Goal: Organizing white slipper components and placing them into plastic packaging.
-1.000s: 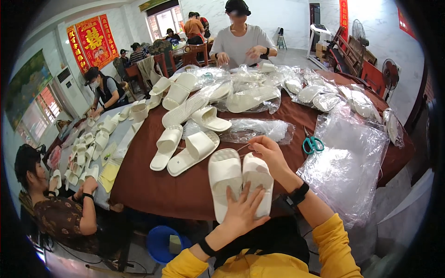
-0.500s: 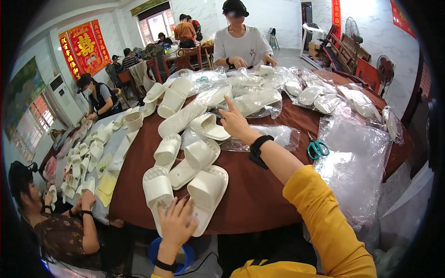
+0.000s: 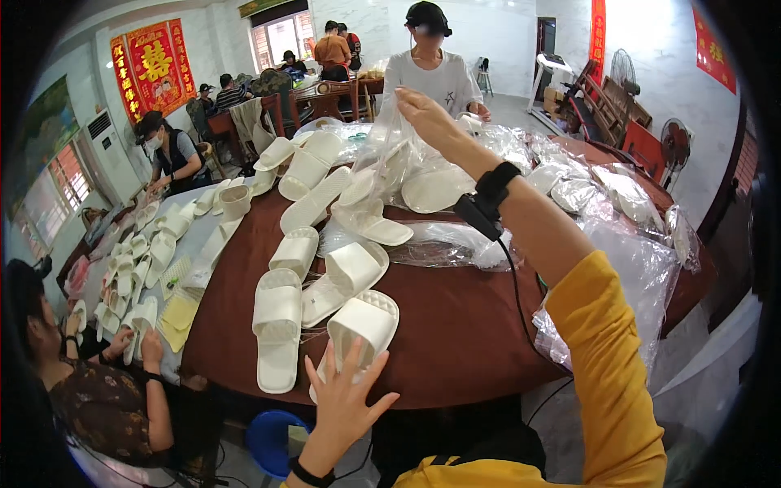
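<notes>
My left hand [image 3: 348,403] lies with its fingers spread over the sole of the nearest white slipper [image 3: 364,327] at the table's front edge. Up and away from me, my right hand [image 3: 429,118] pinches the top of a clear plastic bag [image 3: 389,159], which stretches down toward the slippers below. Whether anything is inside that bag is hard to tell. Beside the left hand sit another white slipper [image 3: 277,325] and, just behind, a further one [image 3: 351,272]. Thin strands show between these slippers.
A brown cloth covers the round table [image 3: 455,325]. Bagged slippers [image 3: 569,187] are heaped at its far right, with flat clear bags [image 3: 634,276] nearer. A person in a white shirt [image 3: 431,77] stands opposite. Leftward, a side table holds many slippers [image 3: 163,248]. A blue bucket [image 3: 272,439] stands below.
My right hand has risen and moved away from me, lifting a clear bag. My left hand has shifted slightly right and nearer, its fingers spreading. The near left slipper sits a little closer to upright.
</notes>
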Demonstrator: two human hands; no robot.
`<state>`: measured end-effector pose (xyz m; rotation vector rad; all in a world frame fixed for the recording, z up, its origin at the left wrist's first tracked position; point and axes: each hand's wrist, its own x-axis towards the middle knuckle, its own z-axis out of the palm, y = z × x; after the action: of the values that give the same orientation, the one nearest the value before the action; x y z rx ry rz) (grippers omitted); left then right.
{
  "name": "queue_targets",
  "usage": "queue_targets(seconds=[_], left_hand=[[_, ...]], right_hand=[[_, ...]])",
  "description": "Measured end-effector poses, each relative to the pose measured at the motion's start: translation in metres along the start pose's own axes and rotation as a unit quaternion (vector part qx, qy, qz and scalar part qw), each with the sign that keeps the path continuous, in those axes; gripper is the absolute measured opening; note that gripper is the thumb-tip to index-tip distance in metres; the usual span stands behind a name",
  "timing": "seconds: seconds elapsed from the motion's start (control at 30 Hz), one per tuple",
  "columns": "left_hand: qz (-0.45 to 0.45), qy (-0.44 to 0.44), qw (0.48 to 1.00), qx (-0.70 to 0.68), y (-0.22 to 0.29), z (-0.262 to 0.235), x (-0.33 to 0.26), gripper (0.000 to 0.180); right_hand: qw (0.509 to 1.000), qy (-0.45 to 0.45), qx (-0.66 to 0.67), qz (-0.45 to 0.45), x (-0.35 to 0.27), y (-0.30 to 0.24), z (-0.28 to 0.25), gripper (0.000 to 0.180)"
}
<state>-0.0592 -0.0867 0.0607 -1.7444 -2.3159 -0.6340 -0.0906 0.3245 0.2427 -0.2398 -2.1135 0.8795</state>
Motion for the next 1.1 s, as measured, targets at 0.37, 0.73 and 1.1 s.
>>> queue_targets(seconds=[0.37, 0.73, 1.1], left_hand=[[-0.068, 0.013, 0.989, 0.128, -0.092, 0.037, 0.015, 0.044], [-0.093, 0.193, 0.96, -0.178, -0.045, 0.011, 0.021, 0.021], [-0.107, 0.224, 0.941, -0.229, -0.056, -0.016, 0.022, 0.018]], right_hand=[[0.991, 0.093, -0.03, -0.091, -0.043, -0.119, -0.083, 0.052], [0.972, -0.015, -0.18, -0.152, -0.087, -0.159, -0.024, 0.047], [0.926, -0.293, -0.208, -0.116, -0.207, -0.073, -0.045, 0.038]])
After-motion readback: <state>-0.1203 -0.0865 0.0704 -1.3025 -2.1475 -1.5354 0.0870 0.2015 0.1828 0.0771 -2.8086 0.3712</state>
